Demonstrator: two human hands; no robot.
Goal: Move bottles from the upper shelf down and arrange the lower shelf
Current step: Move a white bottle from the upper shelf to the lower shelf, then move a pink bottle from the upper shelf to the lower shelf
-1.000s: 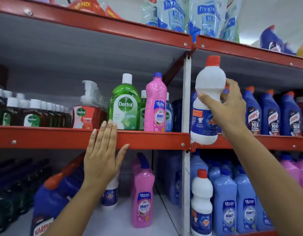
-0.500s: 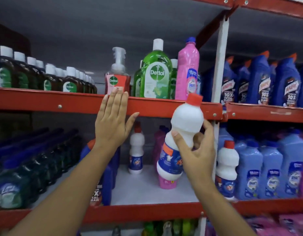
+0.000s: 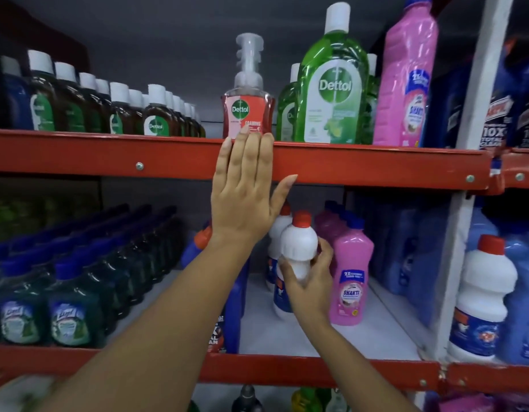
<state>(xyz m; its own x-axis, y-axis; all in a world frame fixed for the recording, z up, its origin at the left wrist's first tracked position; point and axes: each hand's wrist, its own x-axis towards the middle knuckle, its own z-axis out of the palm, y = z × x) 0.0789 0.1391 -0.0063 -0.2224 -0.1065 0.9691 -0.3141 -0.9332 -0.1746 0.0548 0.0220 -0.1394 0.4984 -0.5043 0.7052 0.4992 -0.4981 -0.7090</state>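
My right hand [image 3: 309, 281] grips a white bottle with a red cap [image 3: 298, 242] around its waist, inside the lower shelf [image 3: 316, 331], upright and just in front of a second white bottle [image 3: 276, 233]. A pink Shakti bottle [image 3: 351, 278] stands right beside it. My left hand [image 3: 245, 188] lies flat against the red front rail of the upper shelf [image 3: 376, 165], fingers together, holding nothing. On the upper shelf stand a red Dettol pump bottle [image 3: 246, 111], a green Dettol bottle [image 3: 333, 93] and a tall pink bottle [image 3: 405, 84].
Dark brown Dettol bottles [image 3: 108, 111] line the upper shelf's left. Dark green bottles [image 3: 64, 292] fill the lower left. A blue bottle with an orange cap [image 3: 236, 292] stands behind my left forearm. A white upright [image 3: 462, 233] divides the bays; white [image 3: 483, 301] and blue bottles stand beyond it.
My right hand has carried the white bottle from the upper right bay down and leftwards into the lower shelf. My left hand has stayed on the upper rail. The view has tilted down.
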